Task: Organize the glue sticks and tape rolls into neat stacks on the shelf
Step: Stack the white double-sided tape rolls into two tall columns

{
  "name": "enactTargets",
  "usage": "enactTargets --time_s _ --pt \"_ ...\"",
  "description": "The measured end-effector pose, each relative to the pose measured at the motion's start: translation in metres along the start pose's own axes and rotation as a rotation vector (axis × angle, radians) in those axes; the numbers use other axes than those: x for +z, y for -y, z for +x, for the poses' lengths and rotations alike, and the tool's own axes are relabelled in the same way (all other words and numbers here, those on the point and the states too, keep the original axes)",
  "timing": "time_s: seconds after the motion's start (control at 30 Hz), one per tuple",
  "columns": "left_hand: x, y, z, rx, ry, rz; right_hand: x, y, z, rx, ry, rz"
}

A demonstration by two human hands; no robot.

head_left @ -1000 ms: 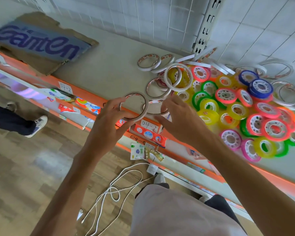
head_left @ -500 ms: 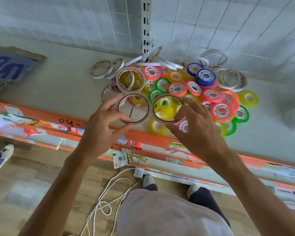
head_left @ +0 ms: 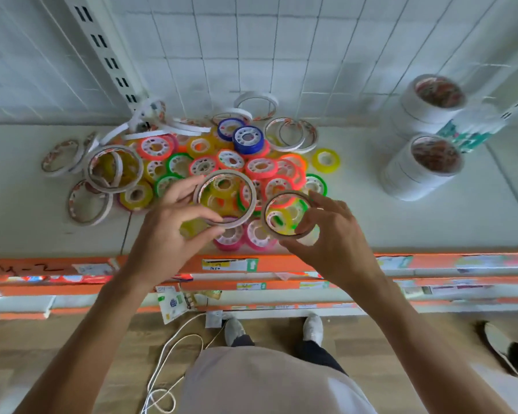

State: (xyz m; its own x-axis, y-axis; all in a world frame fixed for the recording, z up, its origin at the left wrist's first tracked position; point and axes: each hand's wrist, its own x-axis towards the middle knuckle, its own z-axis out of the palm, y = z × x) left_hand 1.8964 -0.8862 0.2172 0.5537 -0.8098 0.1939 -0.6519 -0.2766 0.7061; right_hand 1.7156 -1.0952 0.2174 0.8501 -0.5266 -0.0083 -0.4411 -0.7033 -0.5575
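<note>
My left hand (head_left: 165,231) pinches a thin white tape ring (head_left: 250,189) by its near-left rim, holding it above the pile. My right hand (head_left: 332,234) grips a second thin tape ring (head_left: 266,204) just to the right of the first, fingers curled round its right side. Below both lies a heap of coloured tape rolls (head_left: 260,167) in pink, green, yellow and blue on the white shelf (head_left: 401,222). More thin white rings (head_left: 87,204) lie loose at the heap's left and back. Two neat stacks of white tape (head_left: 416,171) stand at the right.
The shelf's orange front edge (head_left: 281,261) carries price labels. A slotted upright (head_left: 108,58) runs up the tiled back wall. White cable (head_left: 168,363) lies on the wooden floor by my feet. Another person's shoe (head_left: 503,345) shows at the lower right.
The view has swung right, bringing the two white tape stacks into sight. Both hands carried their rings to the right over the coloured pile, and the two rings have moved slightly apart.
</note>
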Motion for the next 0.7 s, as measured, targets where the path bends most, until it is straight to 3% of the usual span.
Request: enactTargets --time_s 0.17,0.53,0.7 --pt "0.039 -0.039 0.027 0.064 0.042 -0.028 -0.030 -0.045 -0.006 0.028 -0.064 0.034" --pt "0.098 -0.094 0.061 0.110 0.035 -0.020 -0.102 -0.116 -0.006 -0.033 -0.413 0.007" --pt "0.121 -0.115 0.078 0.120 0.007 -0.003 -0.130 -0.148 0.012 0.007 -0.461 0.042"
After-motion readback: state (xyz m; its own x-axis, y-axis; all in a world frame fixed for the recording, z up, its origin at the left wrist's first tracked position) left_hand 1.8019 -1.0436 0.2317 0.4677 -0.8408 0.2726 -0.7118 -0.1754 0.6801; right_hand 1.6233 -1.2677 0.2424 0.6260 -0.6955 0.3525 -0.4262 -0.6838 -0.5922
